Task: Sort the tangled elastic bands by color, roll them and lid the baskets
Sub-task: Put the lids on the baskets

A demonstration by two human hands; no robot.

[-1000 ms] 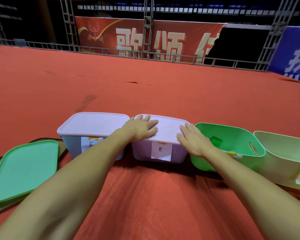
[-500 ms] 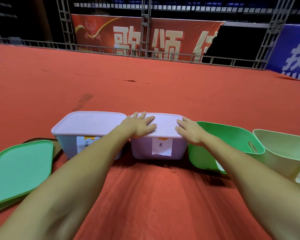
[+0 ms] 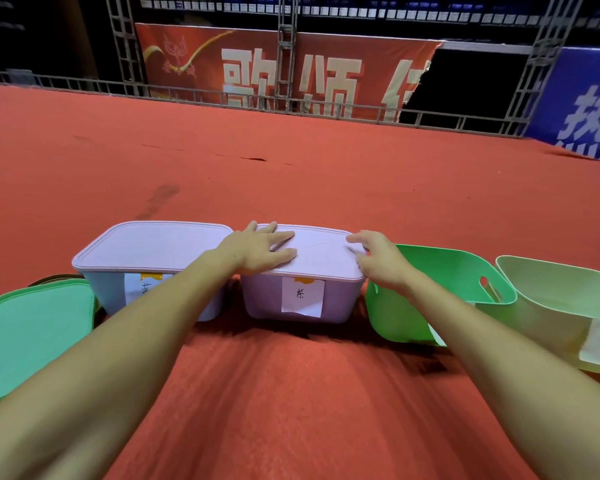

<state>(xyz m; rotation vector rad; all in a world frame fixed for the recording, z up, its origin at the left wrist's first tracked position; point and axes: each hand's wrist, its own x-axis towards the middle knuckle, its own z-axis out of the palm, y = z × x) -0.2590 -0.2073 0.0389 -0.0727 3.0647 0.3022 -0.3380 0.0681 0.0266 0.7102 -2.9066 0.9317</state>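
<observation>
Pressing flat with straight fingers, the left hand (image 3: pixel 257 251) rests on the pale lilac lid (image 3: pixel 319 254) atop the labelled purple basket (image 3: pixel 336 299); the right hand (image 3: pixel 378 258) touches its right edge, fingers loosely curled.

A single head-worn, wide-angle view looks forward and down along both forearms, close over a row of baskets (image 3: pixel 302 299) on the red carpet (image 3: pixel 291 393). It faces a truss railing (image 3: pixel 291 105) and banners (image 3: pixel 284 71) far behind, whose straight lines bend near the edges.
</observation>
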